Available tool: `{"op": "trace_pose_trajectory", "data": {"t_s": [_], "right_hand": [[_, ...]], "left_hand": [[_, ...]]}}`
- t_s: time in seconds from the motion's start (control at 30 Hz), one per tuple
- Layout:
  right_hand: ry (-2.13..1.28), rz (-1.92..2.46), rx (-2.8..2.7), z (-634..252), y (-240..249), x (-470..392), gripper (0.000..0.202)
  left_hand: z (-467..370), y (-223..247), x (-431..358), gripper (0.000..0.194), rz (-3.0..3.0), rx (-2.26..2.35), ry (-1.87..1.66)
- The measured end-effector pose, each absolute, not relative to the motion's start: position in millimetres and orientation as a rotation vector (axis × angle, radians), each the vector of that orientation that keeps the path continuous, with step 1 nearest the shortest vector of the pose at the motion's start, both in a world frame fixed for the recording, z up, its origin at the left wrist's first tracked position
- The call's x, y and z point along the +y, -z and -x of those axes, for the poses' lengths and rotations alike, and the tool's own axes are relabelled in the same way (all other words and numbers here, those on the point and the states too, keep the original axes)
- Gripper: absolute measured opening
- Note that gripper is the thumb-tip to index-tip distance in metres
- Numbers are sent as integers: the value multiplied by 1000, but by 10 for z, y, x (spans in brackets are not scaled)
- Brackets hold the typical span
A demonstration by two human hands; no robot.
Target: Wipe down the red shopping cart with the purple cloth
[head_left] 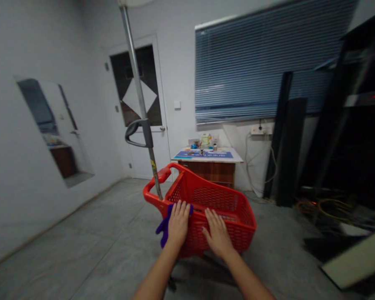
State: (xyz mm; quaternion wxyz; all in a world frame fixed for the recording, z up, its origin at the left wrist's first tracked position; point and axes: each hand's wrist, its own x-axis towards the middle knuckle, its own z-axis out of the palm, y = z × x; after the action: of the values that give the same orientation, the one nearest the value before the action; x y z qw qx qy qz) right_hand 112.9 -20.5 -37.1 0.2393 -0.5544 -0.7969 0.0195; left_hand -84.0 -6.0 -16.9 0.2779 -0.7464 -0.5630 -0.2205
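On grey concrete floor [106, 233], just fwd of body, have red plastic shopping cart [195, 238], upright, push-handle end to far L, basket reaching R. Shows open-top basket, lattice of small slots thru walls, thick rounded rim, upright slotted panel nr handle end. Looks bright red all over, slight sheen on rim. Inside, shows red floor & far wall; can't tell contents behind near wall & hands.

Have L hand [178, 223] open, palm down, fingers straight & close together, lying over near rim atop purple glove [166, 227]. Shows glove bunched under palm, finger-like ends hanging outside wall. Have R hand [218, 231] open too, just R of L hand, fingers extended over same rim, thumb spread toward L; gripping nothing. Can't tell how firmly either presses.

At handle end, see metal pole [136, 71], slightly tilted, w/ grey loop handle [147, 133] partway up & yellow mark lower; can't tell how fixed to cart.

Beyond cart, against wall, see brown wooden cabinet [206, 172], contents hidden, topped w/ blue-&-white printed board [218, 155] bearing yellowish container [205, 141] & assorted small items, too blurred to ID.
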Motion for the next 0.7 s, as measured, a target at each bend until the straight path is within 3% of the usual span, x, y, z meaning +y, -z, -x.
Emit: {"op": "trace_pose_trajectory", "data": {"t_s": [0.7], "right_hand": [[-34,1580,-2153,-1286,410,-212,62]], "left_hand": [[572,239,-95,52,2073,-1528,584]]}}
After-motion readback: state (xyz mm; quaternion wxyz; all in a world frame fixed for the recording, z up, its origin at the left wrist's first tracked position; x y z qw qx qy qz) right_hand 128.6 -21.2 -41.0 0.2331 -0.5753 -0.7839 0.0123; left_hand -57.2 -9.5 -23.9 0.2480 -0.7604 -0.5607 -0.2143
